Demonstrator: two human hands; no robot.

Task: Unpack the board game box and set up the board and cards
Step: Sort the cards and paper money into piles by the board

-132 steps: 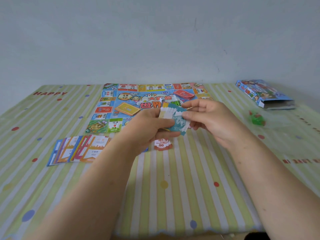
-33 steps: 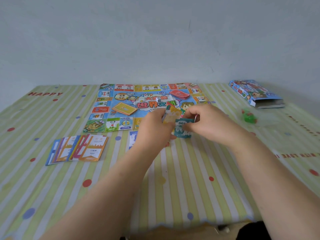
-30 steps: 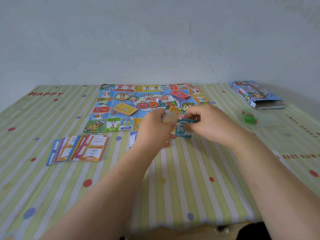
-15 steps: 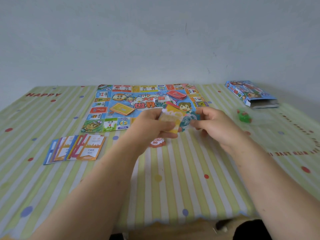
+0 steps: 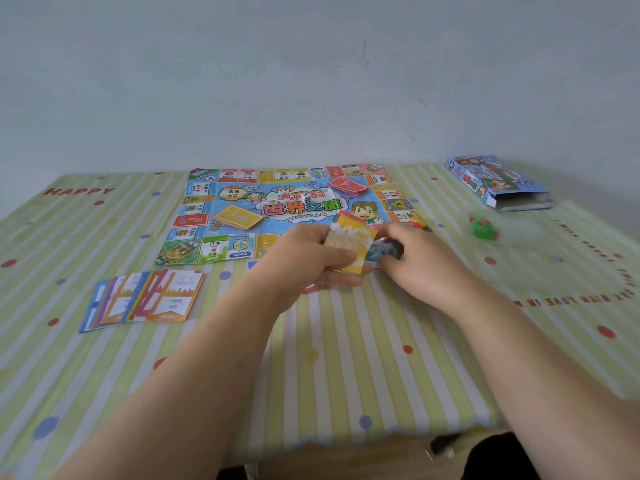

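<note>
The colourful game board (image 5: 277, 209) lies flat at the far middle of the table, with an orange card stack (image 5: 238, 218), a red card stack (image 5: 348, 187) and a white die (image 5: 305, 198) on it. My left hand (image 5: 311, 258) grips a small stack of paper bills (image 5: 349, 245), a yellow one on top. My right hand (image 5: 419, 261) pinches a teal bill (image 5: 386, 251) low beside that stack, near the tablecloth. A fanned row of property cards (image 5: 145, 299) lies at the left. A red bill (image 5: 313, 287) peeks out under my left hand.
The open blue game box (image 5: 498, 183) lies at the far right corner. A green plastic piece (image 5: 483, 228) in a clear bag sits in front of it. The striped tablecloth (image 5: 346, 358) ends at the near table edge.
My right hand pulled a teal bill off the stack and moved it down to the right. The left hand's stack now shows a yellow bill on top.
</note>
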